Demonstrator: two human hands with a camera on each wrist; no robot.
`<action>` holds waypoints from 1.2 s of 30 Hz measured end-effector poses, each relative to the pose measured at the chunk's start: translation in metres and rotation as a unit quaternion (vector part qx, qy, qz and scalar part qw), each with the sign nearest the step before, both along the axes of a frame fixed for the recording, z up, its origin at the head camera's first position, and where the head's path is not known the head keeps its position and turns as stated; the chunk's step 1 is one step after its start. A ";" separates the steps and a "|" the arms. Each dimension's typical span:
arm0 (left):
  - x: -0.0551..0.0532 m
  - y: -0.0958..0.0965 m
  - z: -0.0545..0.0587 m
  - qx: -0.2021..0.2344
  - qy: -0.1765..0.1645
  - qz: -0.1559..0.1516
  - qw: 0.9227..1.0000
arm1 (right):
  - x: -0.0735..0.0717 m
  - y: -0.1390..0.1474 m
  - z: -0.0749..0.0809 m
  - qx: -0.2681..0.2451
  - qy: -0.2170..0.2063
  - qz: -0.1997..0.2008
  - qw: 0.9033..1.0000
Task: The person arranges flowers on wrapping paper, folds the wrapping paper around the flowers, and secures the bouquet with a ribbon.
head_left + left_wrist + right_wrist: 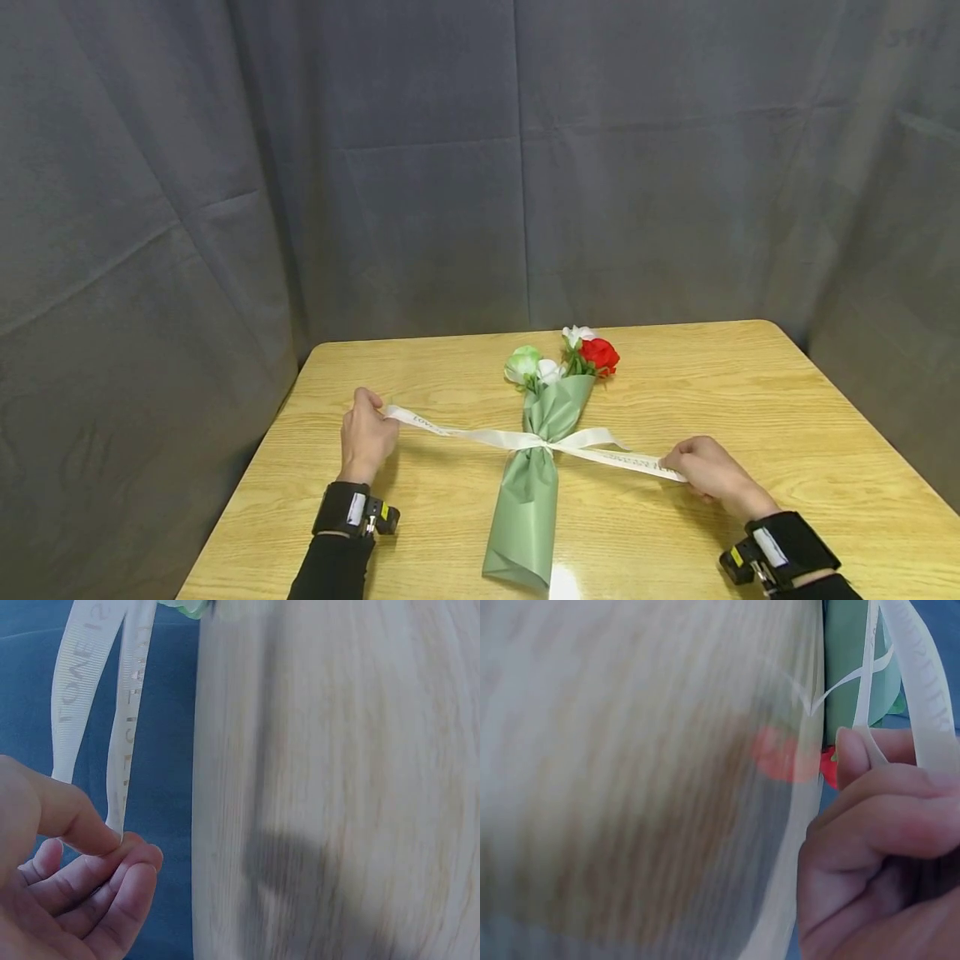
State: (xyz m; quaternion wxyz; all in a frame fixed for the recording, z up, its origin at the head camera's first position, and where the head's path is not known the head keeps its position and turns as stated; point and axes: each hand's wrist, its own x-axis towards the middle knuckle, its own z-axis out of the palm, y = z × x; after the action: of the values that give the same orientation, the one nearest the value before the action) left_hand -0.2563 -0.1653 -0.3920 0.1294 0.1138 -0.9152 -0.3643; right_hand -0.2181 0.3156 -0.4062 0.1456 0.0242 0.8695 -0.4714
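Observation:
A bouquet in green wrapping paper (525,517) lies on the table, its blossoms pointing away from me. Around its middle a white printed ribbon (480,435) is knotted, with one short tail to the right of the knot. My left hand (367,435) pinches the ribbon out to the left between thumb and fingers; two strands of ribbon (82,682) run up from that grip in the left wrist view. On the right, my right hand (712,471) holds the ribbon stretched outward, and two strands (922,682) meet its fingers (885,817) in the right wrist view.
The bouquet's flowers are a red one (600,356), a pale green one (522,364) and white ones (550,371). A wooden table (750,375) with rounded far corners carries everything. Grey curtains (420,167) hang behind it and along both sides.

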 end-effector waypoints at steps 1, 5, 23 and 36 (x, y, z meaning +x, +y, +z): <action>0.000 0.000 0.000 0.000 0.001 0.002 1.000 | 0.000 0.000 0.000 -0.001 -0.001 -0.001 1.000; 0.000 -0.001 -0.001 0.008 0.001 0.003 1.000 | -0.002 0.001 0.001 0.002 0.006 0.000 1.000; 0.018 -0.011 0.001 0.156 -0.119 -0.075 0.978 | -0.009 0.015 0.011 0.025 0.032 -0.024 0.999; 0.020 -0.022 0.009 0.098 -0.150 -0.120 0.976 | -0.011 0.014 0.021 0.060 0.046 0.001 0.997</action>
State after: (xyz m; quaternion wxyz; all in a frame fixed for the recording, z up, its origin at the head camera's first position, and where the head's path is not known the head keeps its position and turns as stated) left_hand -0.2363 -0.1870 -0.3826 -0.0662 0.0684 -0.8910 -0.4438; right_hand -0.2289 0.3291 -0.3847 0.1041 0.0103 0.9018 -0.4192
